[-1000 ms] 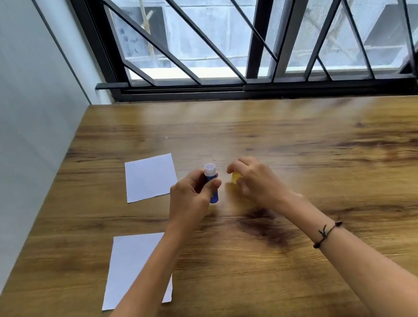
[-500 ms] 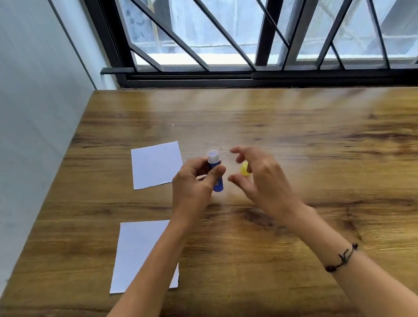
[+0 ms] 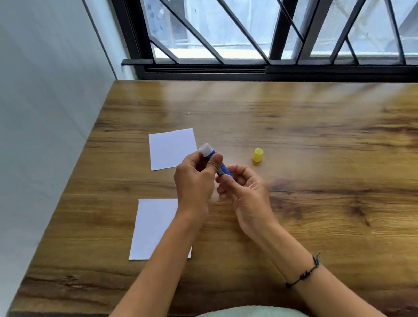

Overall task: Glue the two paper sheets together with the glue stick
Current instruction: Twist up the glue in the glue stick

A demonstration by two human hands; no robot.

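Behind our table (image 3: 339, 166) a barred window (image 3: 262, 14) is letting in grey daylight, and a pale wall (image 3: 18, 105) is closing off the left side. We are sitting at the wooden top, our arms reaching forward over its near edge. Two white sheets are lying flat on the left part of the wood, well apart from each other: the near sheet (image 3: 153, 226) is lying partly under our left forearm, and the far sheet (image 3: 172, 148) is lying just beyond our hands. Our left hand (image 3: 195, 184) is gripping the glue stick (image 3: 216, 161) with curled fingers and the thumb pressing on its blue barrel, holding it above the table, tilted, with its white uncapped end pointing up and away toward the far sheet. Our right hand (image 3: 248, 190) is cupping in from below, its fingertips pinching the lower end of the stick. A dark bracelet (image 3: 303, 273) is circling our right wrist. Smallest of all, the yellow cap (image 3: 258, 155) is standing on the wood just right of our hands, touching nothing else.
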